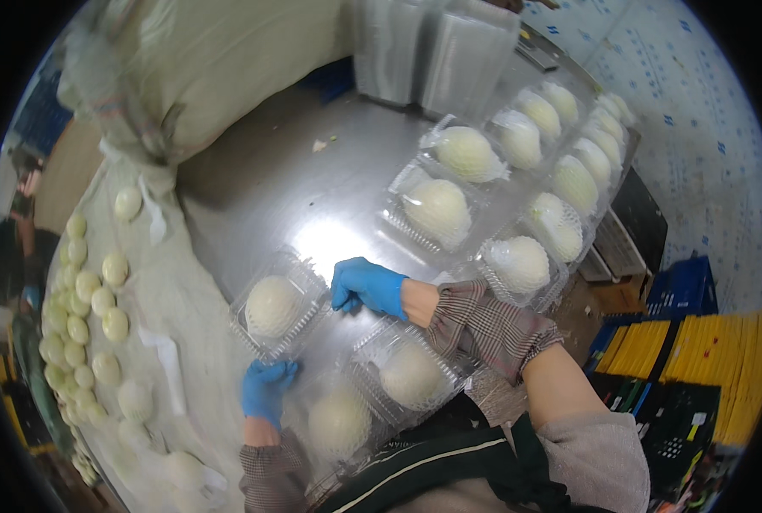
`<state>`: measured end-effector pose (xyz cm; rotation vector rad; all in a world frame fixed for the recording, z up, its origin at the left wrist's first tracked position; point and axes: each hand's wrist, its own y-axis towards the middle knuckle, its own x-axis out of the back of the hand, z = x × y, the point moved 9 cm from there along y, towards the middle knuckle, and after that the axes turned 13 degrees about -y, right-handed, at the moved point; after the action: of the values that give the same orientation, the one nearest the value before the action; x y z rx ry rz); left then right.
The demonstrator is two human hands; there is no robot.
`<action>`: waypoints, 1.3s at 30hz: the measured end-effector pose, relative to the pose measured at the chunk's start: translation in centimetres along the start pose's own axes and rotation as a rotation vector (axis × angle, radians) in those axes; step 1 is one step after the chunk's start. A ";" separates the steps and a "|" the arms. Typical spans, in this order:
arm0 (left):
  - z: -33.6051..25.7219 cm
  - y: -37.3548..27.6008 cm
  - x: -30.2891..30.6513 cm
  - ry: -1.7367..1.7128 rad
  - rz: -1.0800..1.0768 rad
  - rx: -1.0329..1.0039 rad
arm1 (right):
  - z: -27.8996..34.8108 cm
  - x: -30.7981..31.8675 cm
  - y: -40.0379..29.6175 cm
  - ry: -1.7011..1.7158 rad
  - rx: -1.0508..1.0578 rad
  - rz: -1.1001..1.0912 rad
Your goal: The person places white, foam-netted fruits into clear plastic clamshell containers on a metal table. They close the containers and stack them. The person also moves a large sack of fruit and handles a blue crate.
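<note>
A clear plastic clamshell box (304, 300) holding one pale, melon-like fruit (272, 308) in a foam net sits on the steel table (259, 167). My left hand (267, 390), in a blue glove, pinches the box's near edge. At its right edge my right hand (369, 288), gloved too, has its fingers curled against the rim. Close to my body stand two more clamshells with netted fruit, one at the right (413, 378) and another at the left (339, 423), partly blurred. The fingertips of both hands are partly hidden.
Filled clamshells (445, 211) stand in rows at the right, before tall stacks of clear containers (464, 64). Loose pale fruit (76, 327) and white foam sleeves (166, 365) lie on a cloth (188, 308) at left. Yellow crates (708, 365) stand right; a person (22, 263) is far left.
</note>
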<state>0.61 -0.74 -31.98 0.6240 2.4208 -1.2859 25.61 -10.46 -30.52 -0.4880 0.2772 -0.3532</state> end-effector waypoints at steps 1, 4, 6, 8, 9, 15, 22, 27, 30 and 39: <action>0.1 0.1 -1.1 0.081 0.016 0.012 | 0.5 0.6 -0.3 -0.009 0.016 -0.004; -0.2 0.4 -3.8 0.303 0.183 -0.072 | 4.4 2.3 -2.2 -0.397 0.152 -0.143; -0.9 1.6 -2.0 0.529 0.164 -0.110 | 9.4 2.4 -4.0 -1.010 0.458 -0.408; -3.2 3.0 -2.1 0.594 0.220 -0.057 | 15.7 6.0 -6.6 -1.242 0.990 -0.541; -6.8 3.5 -1.5 0.660 0.191 -0.223 | 18.2 10.3 -5.8 -1.454 0.959 -0.587; -4.7 6.4 -15.4 0.779 0.405 -0.263 | 14.4 30.3 -9.4 -1.630 0.407 -0.855; 2.3 5.2 -19.5 0.820 0.245 -0.196 | 12.6 30.9 -17.3 -1.512 0.386 -0.938; 4.3 5.5 -21.5 0.911 0.254 -0.061 | 15.0 48.6 -25.5 -1.374 0.405 -1.221; 4.1 7.6 -19.3 0.991 0.146 -0.012 | 15.9 62.1 -30.8 -1.523 0.150 -1.393; 8.5 8.0 -36.4 0.929 -0.334 -0.314 | 19.4 95.8 -31.8 -2.006 -0.138 -1.269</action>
<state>36.41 -11.98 -24.77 0.8847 3.5107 -0.7433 110.38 -66.48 -14.92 -0.8848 -2.0586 -0.8711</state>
